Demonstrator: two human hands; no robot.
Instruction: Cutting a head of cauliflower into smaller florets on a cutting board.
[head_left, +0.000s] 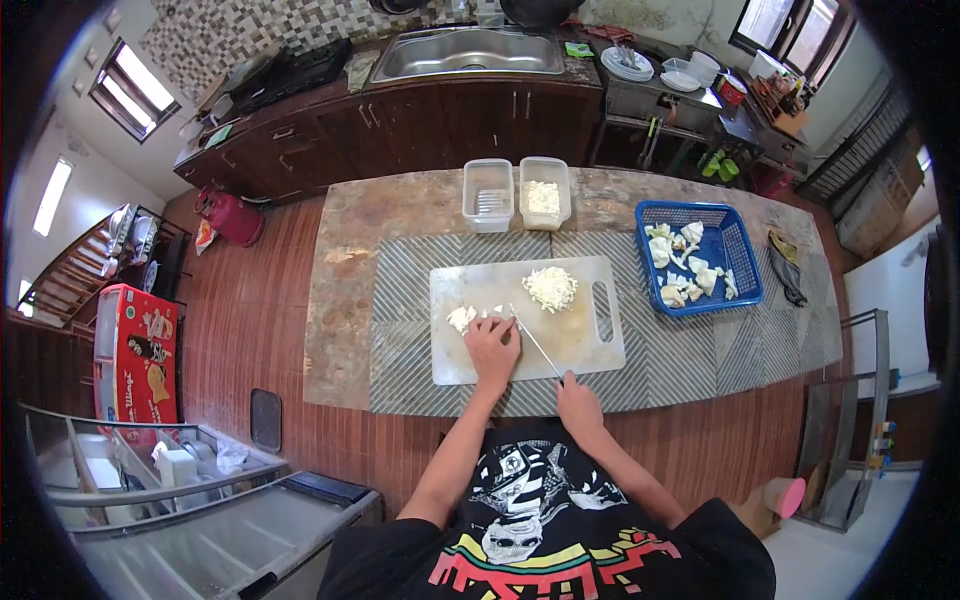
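Observation:
On a white plastic cutting board, my left hand presses pale pieces, probably cabbage, against the surface, its fingertips bent beside the blade. My right hand grips the handle of a kitchen knife at the board's near edge, the blade slanting up and left towards my left fingers. Larger pale pieces lie just left of my left hand. A heap of finely chopped pale pieces rests near the board's handle slot. What lies under my left palm is hidden.
Beyond the board stand a clear plastic container and another with chopped pieces. A blue plastic basket with leafy pieces is at right, beside a dark cloth. A striped mat covers part of the worn table.

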